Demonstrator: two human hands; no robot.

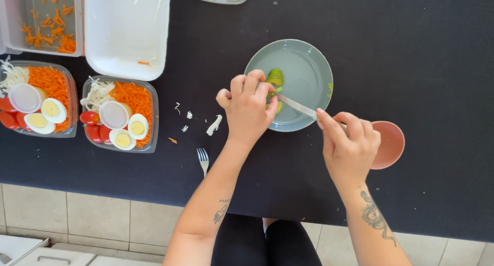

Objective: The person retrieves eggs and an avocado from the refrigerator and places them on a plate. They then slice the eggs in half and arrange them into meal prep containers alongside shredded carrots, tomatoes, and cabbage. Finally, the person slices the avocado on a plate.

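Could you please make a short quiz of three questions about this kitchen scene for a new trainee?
1. True or false: the right hand holds a knife.
2. What does the left hand steady on the grey plate? A) a tomato B) green slices C) an egg
3. How many salad containers hold egg halves?

Key: 1 true; 2 B; 3 two.
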